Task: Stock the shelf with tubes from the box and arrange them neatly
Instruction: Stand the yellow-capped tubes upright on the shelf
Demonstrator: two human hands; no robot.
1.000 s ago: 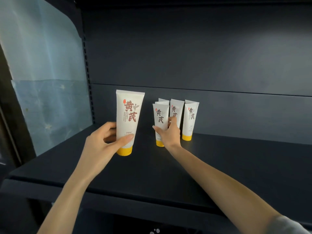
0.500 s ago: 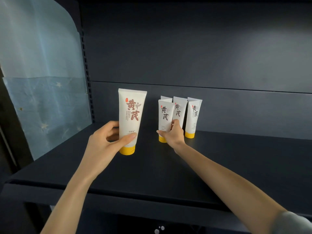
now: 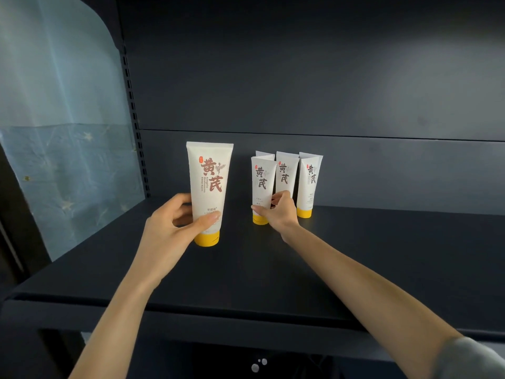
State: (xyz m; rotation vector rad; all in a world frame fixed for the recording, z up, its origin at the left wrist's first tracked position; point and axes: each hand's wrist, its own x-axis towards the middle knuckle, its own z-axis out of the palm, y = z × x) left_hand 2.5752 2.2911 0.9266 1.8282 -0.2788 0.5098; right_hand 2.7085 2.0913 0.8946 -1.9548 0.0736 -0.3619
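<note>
My left hand (image 3: 172,228) grips a white tube with a yellow cap (image 3: 209,187), upright on the dark shelf (image 3: 273,269), thumb across its lower front. To its right stands a cluster of several matching tubes. My right hand (image 3: 278,212) pinches the front-left tube of the cluster (image 3: 262,181) near its base. Another tube (image 3: 285,173) stands just behind my fingers, and a third (image 3: 308,184) is at the right of the group. One more tube peeks out behind the front-left one. The box is out of sight.
The shelf's dark back panel (image 3: 328,91) rises behind the tubes. A slotted upright (image 3: 134,119) runs down the left rear corner, with a pale blue sheet (image 3: 60,132) beyond it. The shelf's front lip (image 3: 191,318) is near me.
My right hand has slid the front-left tube slightly back toward the cluster. My left hand keeps its hold on the larger-looking tube, which stays upright.
</note>
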